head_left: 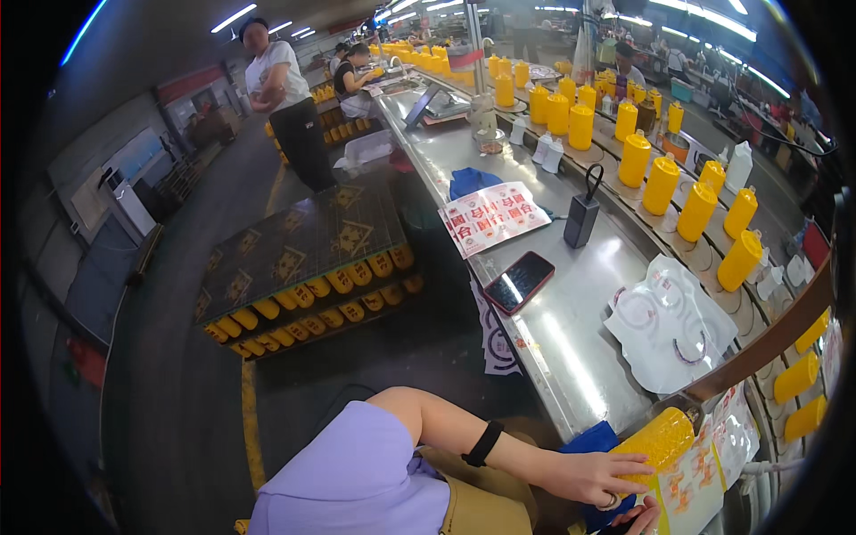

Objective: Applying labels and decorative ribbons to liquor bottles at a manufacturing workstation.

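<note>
A glossy yellow bottle (658,439) lies tilted on its side at the lower right, its neck pointing away from me. My left hand (596,477), with a ring on a finger and a black band on the wrist, has its fingers laid over the bottle's near end. Just below it, at the picture's lower edge, my right hand (638,516) shows only in part. Its fingers are curled close together, and what they hold is hidden. Against the bottle's right side is a pale decal sheet (691,489) with orange figures. Blue cloth (590,443) lies beside the bottle.
On the metal bench (580,357) are a phone (519,283), a dark power bank (581,217), printed sheets (495,218) and a white plastic sheet (669,325). A conveyor carries yellow bottles (662,185) along the right. Left stand stacked bottles under a dark board (303,236). A person (285,89) stands behind.
</note>
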A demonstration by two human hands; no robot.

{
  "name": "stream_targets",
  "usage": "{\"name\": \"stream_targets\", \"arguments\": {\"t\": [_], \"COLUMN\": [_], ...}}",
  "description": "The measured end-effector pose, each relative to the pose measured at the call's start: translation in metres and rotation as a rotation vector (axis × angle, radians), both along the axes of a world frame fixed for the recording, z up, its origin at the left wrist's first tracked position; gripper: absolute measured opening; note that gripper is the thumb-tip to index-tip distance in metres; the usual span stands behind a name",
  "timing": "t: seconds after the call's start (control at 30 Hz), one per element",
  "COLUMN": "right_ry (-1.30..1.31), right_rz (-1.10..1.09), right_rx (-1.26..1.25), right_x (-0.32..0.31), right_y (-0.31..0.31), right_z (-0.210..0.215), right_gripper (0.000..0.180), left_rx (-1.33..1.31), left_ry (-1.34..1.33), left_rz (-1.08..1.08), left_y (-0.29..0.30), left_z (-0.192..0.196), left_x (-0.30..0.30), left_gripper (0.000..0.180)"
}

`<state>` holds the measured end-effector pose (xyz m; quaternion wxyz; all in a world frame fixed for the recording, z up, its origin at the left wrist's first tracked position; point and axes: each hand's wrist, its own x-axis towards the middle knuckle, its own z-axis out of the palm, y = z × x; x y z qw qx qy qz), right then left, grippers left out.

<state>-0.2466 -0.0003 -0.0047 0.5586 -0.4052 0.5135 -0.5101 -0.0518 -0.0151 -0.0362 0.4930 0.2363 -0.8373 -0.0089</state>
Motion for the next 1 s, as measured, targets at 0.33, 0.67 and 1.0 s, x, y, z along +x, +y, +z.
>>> {"name": "stream_targets", "arguments": {"t": [0.33, 0.67, 1.0], "right_ry": [-0.036, 0.01, -0.053], "right_rz": [-0.006, -0.051, -0.045], "right_rx": [-0.012, 0.007, -0.023], "right_x": [0.002, 0.005, -0.007], "right_y": [0.002, 0.004, 0.006], "right_z": [0.012, 0.019, 0.01], "right_gripper": [0.034, 0.032, 0.034], "left_rx": [0.09, 0.136, 0.311], "left_ry": [0.112, 0.118, 0.164], "left_rz": [0.037, 0.094, 0.132], "left_y": [0.006, 0.005, 0.017], "left_z": [-0.006, -0.001, -0.013], "left_x": [0.014, -0.004, 0.009], "left_gripper": [0.02, 0.017, 0.026]}}
